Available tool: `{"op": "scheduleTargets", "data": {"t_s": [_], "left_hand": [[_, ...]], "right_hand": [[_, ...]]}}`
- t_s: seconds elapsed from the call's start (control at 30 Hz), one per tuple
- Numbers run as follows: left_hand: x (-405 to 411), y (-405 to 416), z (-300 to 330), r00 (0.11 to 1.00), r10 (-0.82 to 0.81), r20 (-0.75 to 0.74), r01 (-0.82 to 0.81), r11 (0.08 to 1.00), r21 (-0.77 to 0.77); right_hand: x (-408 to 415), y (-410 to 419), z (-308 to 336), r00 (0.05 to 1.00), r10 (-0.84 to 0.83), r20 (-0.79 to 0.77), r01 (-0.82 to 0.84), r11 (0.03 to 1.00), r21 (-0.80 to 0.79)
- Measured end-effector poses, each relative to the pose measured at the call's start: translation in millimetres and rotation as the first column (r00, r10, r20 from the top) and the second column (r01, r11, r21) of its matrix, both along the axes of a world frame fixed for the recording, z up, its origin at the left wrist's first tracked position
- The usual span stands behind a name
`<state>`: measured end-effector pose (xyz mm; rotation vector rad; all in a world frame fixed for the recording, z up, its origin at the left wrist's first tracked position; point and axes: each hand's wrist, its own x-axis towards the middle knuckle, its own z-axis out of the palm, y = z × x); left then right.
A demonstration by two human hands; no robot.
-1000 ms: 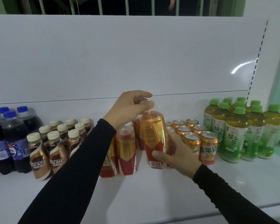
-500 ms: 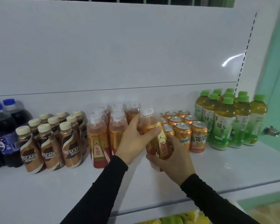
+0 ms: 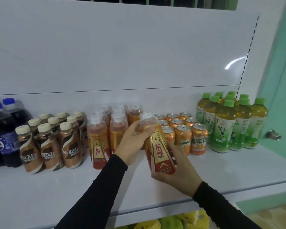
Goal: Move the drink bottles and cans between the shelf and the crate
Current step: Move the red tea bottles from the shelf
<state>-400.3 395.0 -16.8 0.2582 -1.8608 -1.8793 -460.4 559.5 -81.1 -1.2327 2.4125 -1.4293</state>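
At the centre of the frame, a person in black sleeves holds a gold-and-red plastic energy-drink bottle with a clear cap (image 3: pixel 158 146) in both hands, tilted and seemingly lifted just above the white shelf (image 3: pixel 56 187). The left hand (image 3: pixel 134 142) wraps its fingers round the bottle's neck and shoulder; the right hand (image 3: pixel 175 169) cups and grips the base from below and behind.

The bottle hangs just in front of a gap between its matching gold-and-red bottles (image 3: pixel 106 133), at centre left, and a block of orange soda cans (image 3: pixel 185 134), at centre right. Further left stand brown coffee bottles with cream caps (image 3: pixel 56 141) and, at the left edge, dark cola bottles with blue caps (image 3: pixel 3 129). Green tea bottles with green caps (image 3: pixel 226 123) fill the right of the shelf.

The shelf looks largely stocked, with each drink type grouped in rows. Whether this bottle is arriving or leaving cannot be told from this view, and the crate is out of view, so what remains to move cannot be judged. Yellow and green packets (image 3: pixel 172 222) show below the shelf at bottom centre.
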Motion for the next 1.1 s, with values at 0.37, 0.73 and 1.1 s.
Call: {"op": "scheduleTargets", "data": {"t_s": [0.37,0.73,1.1], "left_hand": [[-9.6,5.6,3.3,0.986,0.161,-0.052,-0.165,0.984,-0.073],[-1.4,-8.0,15.6,0.998,0.048,-0.039,-0.049,0.999,-0.018],[-8.3,-3.9,13.0,0.978,0.192,-0.078,-0.198,0.977,-0.074]], "right_hand": [[4.0,-9.9,1.4,0.981,-0.158,-0.111,0.157,0.987,-0.012],[-8.7,-7.1,9.9,0.836,0.371,0.404,-0.127,0.848,-0.515],[11.0,-15.0,20.4,0.999,0.037,0.027,-0.03,0.973,-0.227]]}}
